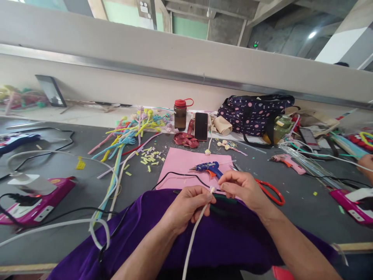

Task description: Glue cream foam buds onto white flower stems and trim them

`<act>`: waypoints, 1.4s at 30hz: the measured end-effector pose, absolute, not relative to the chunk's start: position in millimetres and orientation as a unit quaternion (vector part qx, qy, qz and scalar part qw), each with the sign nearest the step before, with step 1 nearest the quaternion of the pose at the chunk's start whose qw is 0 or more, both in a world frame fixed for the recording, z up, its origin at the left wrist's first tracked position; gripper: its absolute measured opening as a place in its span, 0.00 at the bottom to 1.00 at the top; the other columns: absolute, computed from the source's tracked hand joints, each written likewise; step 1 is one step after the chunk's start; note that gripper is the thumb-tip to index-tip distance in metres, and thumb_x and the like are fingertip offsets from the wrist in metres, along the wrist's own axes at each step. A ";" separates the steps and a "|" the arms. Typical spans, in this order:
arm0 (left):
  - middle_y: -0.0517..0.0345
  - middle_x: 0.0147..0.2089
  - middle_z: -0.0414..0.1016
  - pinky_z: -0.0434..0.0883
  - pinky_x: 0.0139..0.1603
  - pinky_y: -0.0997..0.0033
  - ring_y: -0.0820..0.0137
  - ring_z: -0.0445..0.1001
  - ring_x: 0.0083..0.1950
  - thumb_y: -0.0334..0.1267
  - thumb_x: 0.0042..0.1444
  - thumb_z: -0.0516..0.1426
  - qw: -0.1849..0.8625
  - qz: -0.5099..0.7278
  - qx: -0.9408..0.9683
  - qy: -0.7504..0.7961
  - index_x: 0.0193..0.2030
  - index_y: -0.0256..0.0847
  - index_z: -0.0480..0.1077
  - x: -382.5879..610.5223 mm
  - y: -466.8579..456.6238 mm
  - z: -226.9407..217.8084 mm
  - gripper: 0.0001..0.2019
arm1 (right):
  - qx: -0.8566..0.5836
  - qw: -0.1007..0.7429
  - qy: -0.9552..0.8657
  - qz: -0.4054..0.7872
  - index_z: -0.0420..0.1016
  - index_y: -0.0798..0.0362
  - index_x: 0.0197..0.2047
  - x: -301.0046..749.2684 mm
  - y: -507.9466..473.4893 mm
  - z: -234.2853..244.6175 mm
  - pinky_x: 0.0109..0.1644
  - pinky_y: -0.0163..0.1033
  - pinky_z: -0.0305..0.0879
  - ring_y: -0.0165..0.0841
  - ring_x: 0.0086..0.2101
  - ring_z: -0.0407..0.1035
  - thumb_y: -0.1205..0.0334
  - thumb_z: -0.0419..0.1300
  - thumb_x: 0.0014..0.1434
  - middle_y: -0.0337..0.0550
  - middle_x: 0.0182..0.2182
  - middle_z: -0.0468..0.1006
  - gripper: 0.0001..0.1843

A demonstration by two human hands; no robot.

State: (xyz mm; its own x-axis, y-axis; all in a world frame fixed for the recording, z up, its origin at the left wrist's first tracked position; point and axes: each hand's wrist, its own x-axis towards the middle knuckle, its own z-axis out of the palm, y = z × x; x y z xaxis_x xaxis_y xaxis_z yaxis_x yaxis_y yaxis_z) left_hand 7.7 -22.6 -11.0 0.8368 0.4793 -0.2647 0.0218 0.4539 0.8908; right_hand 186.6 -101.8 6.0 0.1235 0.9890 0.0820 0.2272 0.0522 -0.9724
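My left hand [189, 204] pinches a white fuzzy stem [192, 237] near its top, and the stem's long end hangs down toward me. A small pale knob [212, 189] tops the stem, just above my left fingertips. Close to the right of that knob, my right hand [240, 188] is curled in a pinch; whatever its fingertips hold, if anything, is too small to make out. Beyond both hands, a blue glue gun [208, 168] with an orange trigger lies on a pink sheet [177, 163].
Red-handled scissors [272, 194] lie beside my right wrist. Coloured fuzzy stems [128, 132] and cut yellow pieces [150, 157] are at left. Behind stand a bottle [180, 114], a phone [201, 126] and a bag [253, 114]. Power strips [37, 202] flank me; another person's hand [366, 165] shows at right.
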 end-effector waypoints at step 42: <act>0.64 0.15 0.66 0.45 0.12 0.81 0.84 0.51 0.10 0.41 0.50 0.58 0.808 0.166 0.496 0.272 0.27 0.34 0.70 7.7 -19.7 -10.1 0.10 | -0.591 0.497 -0.490 0.404 0.76 0.57 0.36 169.1 -97.2 -1.9 0.18 0.29 0.52 0.23 0.16 0.61 0.55 0.53 0.59 0.39 0.23 0.74 0.15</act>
State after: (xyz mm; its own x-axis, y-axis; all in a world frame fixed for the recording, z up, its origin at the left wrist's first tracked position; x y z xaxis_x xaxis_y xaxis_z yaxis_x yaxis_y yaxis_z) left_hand 7.7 -19.7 -10.1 0.7971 0.5380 -0.2743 0.0018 0.4520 0.8920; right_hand 169.1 -97.2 -1.9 0.1931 0.9811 0.0088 0.1783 -0.0263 -0.9836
